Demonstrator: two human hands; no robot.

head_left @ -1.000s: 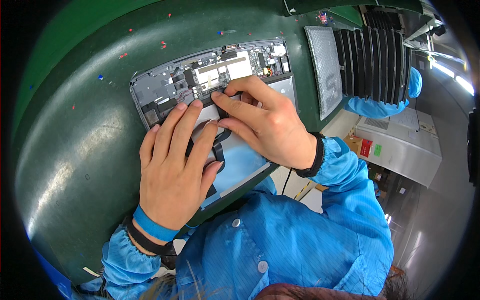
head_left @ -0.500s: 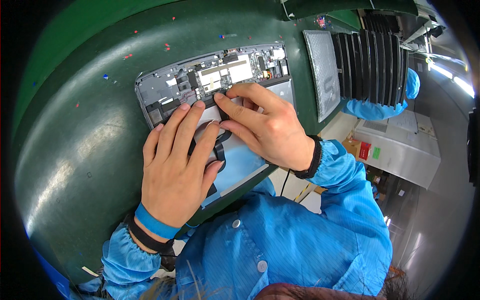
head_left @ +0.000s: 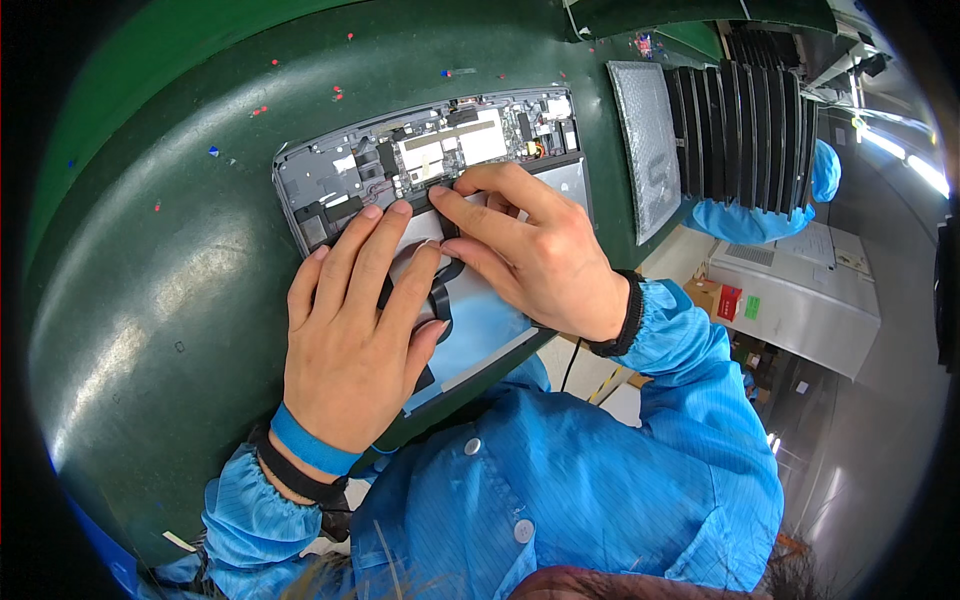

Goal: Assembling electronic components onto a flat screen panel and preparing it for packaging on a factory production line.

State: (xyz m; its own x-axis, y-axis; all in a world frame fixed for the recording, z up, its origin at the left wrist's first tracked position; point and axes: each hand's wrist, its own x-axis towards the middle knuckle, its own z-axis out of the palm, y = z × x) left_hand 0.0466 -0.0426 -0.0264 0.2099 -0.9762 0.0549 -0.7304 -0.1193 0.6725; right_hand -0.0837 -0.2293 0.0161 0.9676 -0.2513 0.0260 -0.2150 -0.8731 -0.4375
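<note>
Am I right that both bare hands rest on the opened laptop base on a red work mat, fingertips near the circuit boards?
Not quite: the work mat is green, not red, as the head view shows. The rest holds: the left hand and right hand rest on the opened laptop base, fingertips near the circuit boards.

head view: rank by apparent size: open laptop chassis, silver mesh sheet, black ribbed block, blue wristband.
1. Open laptop chassis, though both hands cover much of it.
2. Black ribbed block.
3. Silver mesh sheet; it looks narrower than the block, but fisheye bending at the rim makes this unsure.
4. Blue wristband, on the left hand.
</note>
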